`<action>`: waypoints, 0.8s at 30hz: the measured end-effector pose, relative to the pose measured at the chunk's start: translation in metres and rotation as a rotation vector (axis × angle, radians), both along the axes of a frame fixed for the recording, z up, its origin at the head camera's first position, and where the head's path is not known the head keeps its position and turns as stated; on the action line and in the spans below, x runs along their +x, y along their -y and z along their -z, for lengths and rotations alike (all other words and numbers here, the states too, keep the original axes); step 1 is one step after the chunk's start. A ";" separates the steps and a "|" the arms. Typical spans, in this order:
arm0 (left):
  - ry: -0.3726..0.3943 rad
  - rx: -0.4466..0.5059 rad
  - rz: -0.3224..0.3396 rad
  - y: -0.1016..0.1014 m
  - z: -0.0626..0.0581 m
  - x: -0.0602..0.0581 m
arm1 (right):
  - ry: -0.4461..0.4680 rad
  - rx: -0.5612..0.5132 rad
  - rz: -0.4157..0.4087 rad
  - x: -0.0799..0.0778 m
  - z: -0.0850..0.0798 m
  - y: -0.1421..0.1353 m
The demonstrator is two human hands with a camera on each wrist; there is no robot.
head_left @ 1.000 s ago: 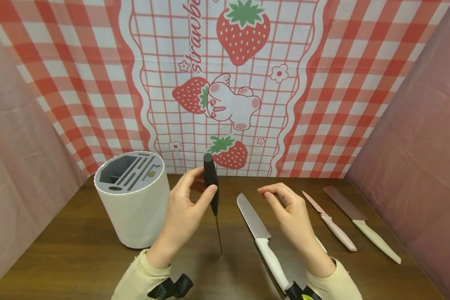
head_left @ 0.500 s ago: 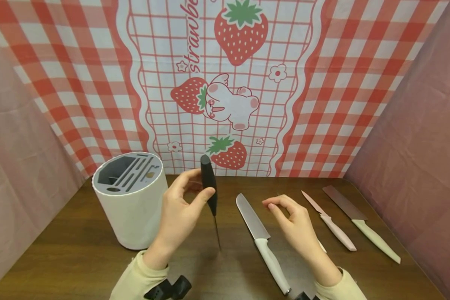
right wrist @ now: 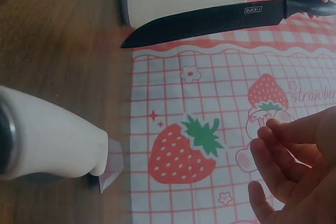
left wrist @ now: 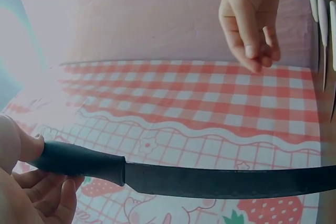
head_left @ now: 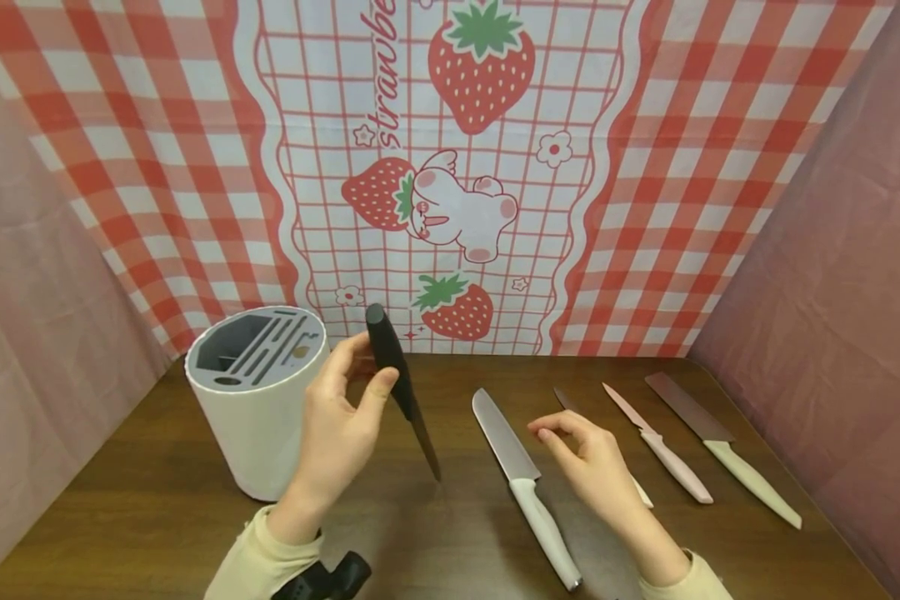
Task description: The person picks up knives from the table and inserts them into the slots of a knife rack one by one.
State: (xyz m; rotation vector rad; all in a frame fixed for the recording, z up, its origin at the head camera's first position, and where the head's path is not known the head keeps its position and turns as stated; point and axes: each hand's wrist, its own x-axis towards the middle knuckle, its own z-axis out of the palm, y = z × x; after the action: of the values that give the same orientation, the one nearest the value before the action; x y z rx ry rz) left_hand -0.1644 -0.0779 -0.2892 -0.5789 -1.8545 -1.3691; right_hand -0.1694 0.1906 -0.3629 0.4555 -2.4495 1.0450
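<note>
My left hand (head_left: pixel 337 425) pinches the black handle of a black knife (head_left: pixel 393 367), thumb on one side and fingers on the other. The knife's long dark blade (left wrist: pixel 220 179) points down toward the table, tilted, its handle end leaning left. Just left of this hand stands a round white knife block (head_left: pixel 270 433) with a grey slotted top. My right hand (head_left: pixel 588 458) hovers with loosely bent fingers and holds nothing. Beneath it a small knife (head_left: pixel 562 398) is partly hidden. A white-handled knife (head_left: pixel 543 533) with a broad steel blade lies between the hands.
Farther right on the brown table (head_left: pixel 420 542) lie a pink knife (head_left: pixel 671 462) and a cleaver (head_left: pixel 750 479) with a pale green handle. A red checked cloth with strawberries (head_left: pixel 480 75) hangs behind. Pink cloth (head_left: pixel 810 250) closes off both sides.
My left hand has moved left toward the knife block, and the knife has turned so its blade's flat side shows. My right hand has lowered slightly, uncovering the small knife's tip.
</note>
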 end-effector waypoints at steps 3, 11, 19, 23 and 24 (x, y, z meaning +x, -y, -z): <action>-0.018 -0.003 -0.008 0.003 -0.002 0.001 | 0.049 0.016 0.007 0.002 0.002 -0.001; -0.063 -0.001 -0.052 0.012 -0.005 0.003 | 0.186 0.099 0.018 0.007 0.014 -0.001; -0.117 0.041 -0.064 0.021 -0.008 0.006 | 0.277 0.161 0.055 0.010 0.021 0.001; -0.142 0.043 -0.079 0.024 -0.013 0.007 | 0.282 0.198 0.027 0.013 0.025 0.002; -0.150 0.043 -0.085 0.025 -0.014 0.008 | 0.277 0.206 0.017 0.013 0.026 0.002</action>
State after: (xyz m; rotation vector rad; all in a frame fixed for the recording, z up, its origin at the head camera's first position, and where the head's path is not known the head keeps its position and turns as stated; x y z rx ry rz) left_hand -0.1567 -0.1031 -0.2753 -0.5590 -1.7065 -1.2709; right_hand -0.1561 0.1882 -0.3886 0.3743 -2.8186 0.9038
